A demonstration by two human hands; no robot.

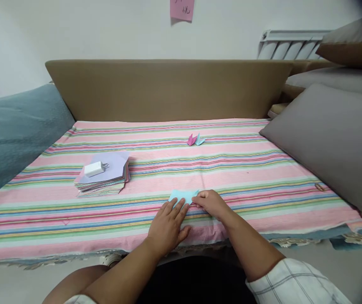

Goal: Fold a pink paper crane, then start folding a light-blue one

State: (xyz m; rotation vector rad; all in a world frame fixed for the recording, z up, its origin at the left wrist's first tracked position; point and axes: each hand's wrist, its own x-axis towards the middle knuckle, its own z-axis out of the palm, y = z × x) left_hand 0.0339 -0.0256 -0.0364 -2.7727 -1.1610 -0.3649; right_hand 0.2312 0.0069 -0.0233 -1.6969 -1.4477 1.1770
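A light blue sheet of folded paper (182,195) lies on the striped cloth near its front edge. My left hand (169,223) is spread flat, its fingertips resting on the paper's near edge. At the paper's right corner, the thumb and forefinger of my right hand (210,202) are pinched together on it. That corner looks raised, and part of it is hidden by my fingers. Further back stand two small folded paper pieces, one magenta (191,139) and one pale blue (199,139), side by side.
To the left, a stack of coloured paper (114,171) carries a white charger plug (94,169). Grey cushions (329,143) rise at the right and a blue cushion (19,131) at the left. A tan backrest (168,90) runs behind. A small brown object (319,187) lies at the right.
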